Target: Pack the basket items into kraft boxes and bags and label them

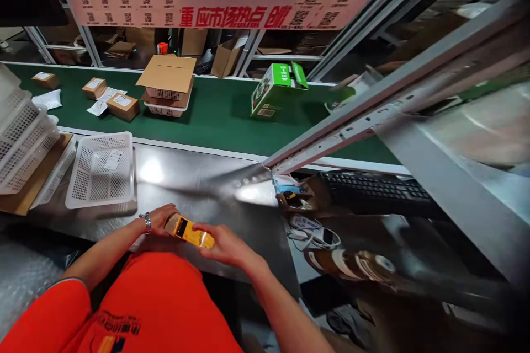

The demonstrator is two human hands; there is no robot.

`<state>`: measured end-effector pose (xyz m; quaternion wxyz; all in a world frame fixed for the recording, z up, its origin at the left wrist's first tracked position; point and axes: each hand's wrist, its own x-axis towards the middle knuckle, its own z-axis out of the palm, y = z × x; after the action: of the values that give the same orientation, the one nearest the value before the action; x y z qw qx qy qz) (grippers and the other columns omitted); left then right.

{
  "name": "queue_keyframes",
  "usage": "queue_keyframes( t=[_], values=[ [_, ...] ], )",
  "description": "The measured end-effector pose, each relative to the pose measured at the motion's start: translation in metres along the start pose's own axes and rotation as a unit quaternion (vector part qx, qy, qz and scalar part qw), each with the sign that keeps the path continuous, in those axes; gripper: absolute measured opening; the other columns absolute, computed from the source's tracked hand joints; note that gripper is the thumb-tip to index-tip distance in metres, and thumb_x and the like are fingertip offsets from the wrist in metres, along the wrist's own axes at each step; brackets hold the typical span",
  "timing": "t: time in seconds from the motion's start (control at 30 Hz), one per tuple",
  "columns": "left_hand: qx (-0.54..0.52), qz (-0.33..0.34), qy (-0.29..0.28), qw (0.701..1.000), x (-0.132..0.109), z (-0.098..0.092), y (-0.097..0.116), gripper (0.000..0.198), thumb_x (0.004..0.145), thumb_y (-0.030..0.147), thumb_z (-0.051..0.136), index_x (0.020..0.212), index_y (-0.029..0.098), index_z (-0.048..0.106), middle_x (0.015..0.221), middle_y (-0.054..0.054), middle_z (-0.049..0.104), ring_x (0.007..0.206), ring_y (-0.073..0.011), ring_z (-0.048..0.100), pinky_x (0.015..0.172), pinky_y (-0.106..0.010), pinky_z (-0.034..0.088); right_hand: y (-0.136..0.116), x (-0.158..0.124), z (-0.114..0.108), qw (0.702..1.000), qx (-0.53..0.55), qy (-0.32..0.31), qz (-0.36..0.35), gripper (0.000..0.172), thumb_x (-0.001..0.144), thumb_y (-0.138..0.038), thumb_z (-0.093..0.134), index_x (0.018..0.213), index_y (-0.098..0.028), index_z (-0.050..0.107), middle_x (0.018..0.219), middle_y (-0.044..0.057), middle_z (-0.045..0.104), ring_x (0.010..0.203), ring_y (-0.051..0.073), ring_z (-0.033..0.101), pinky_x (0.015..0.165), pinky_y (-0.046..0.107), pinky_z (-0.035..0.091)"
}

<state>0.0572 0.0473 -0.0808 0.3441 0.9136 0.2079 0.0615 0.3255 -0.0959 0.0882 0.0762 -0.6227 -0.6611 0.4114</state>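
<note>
Holding a small yellow box (189,231) w/ both hands at the near edge of the steel surface (194,176): left hand (159,218) curls its fingers round the box's left end, right hand (221,244) pinches the right end. White mesh basket (101,168) sits near the surface's left edge. Green carton (275,91) lies on the conveyor belt (215,113) beyond the far edge.

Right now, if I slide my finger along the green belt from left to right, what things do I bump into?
Small brown box → white pouch → labelled brown box → big cardboard sheet on white baskets → green and white carton.
</note>
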Motion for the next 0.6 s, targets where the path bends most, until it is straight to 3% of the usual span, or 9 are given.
queue_keyframes(
  t=[0.13, 0.3, 0.47, 0.53, 0.6],
  values=[
    [-0.001, -0.091, 0.021, 0.996, -0.043, -0.02, -0.031, 0.083, 0.064, 0.029, 0.099, 0.139, 0.016, 0.065, 0.138, -0.013, 0.075, 0.145, -0.0388, 0.062, 0.133, -0.056, 0.044, -0.011, 0.007, -0.005, 0.998, -0.054, -0.017, -0.016, 0.063, 0.081, -0.033, 0.078, 0.143, -0.026, 0.082, 0.103, 0.008, 0.088, 0.084, 0.023, 0.074, 0.075, 0.03, 0.045],
    [0.016, -0.165, 0.024, 0.986, -0.077, -0.03, -0.051, 0.087, 0.064, 0.022, 0.1, 0.141, 0.006, 0.064, 0.141, -0.018, 0.075, 0.144, -0.0362, 0.062, 0.135, -0.056, 0.038, -0.022, 0.05, 0.022, 0.999, -0.019, -0.013, -0.036, 0.063, 0.08, -0.035, 0.077, 0.141, -0.026, 0.083, 0.102, 0.007, 0.087, 0.084, 0.024, 0.074, 0.079, 0.032, 0.05],
    [0.038, -0.194, 0.038, 0.979, -0.079, -0.031, -0.042, 0.097, 0.065, 0.025, 0.098, 0.153, 0.007, 0.059, 0.162, -0.026, 0.061, 0.153, -0.0462, 0.055, 0.128, -0.059, 0.047, -0.035, 0.091, 0.052, 0.998, 0.024, -0.022, -0.054, 0.066, 0.077, -0.034, 0.075, 0.142, -0.023, 0.082, 0.115, 0.009, 0.087, 0.092, 0.025, 0.075, 0.083, 0.032, 0.054],
    [0.049, -0.164, 0.03, 0.985, -0.072, -0.033, -0.035, 0.103, 0.068, 0.03, 0.098, 0.159, 0.008, 0.053, 0.167, -0.028, 0.056, 0.157, -0.0462, 0.051, 0.127, -0.058, 0.047, -0.039, 0.099, 0.058, 0.997, 0.027, -0.025, -0.064, 0.065, 0.078, -0.033, 0.074, 0.14, -0.018, 0.082, 0.114, 0.011, 0.087, 0.09, 0.025, 0.075, 0.083, 0.032, 0.055],
    [0.064, -0.14, 0.002, 0.988, -0.063, -0.036, -0.031, 0.099, 0.069, 0.033, 0.099, 0.155, 0.008, 0.056, 0.161, -0.027, 0.062, 0.152, -0.0434, 0.057, 0.124, -0.053, 0.05, -0.042, 0.105, 0.062, 0.997, 0.024, -0.026, -0.068, 0.064, 0.079, -0.032, 0.074, 0.14, -0.016, 0.082, 0.114, 0.012, 0.087, 0.09, 0.025, 0.076, 0.083, 0.032, 0.055]
  ],
)
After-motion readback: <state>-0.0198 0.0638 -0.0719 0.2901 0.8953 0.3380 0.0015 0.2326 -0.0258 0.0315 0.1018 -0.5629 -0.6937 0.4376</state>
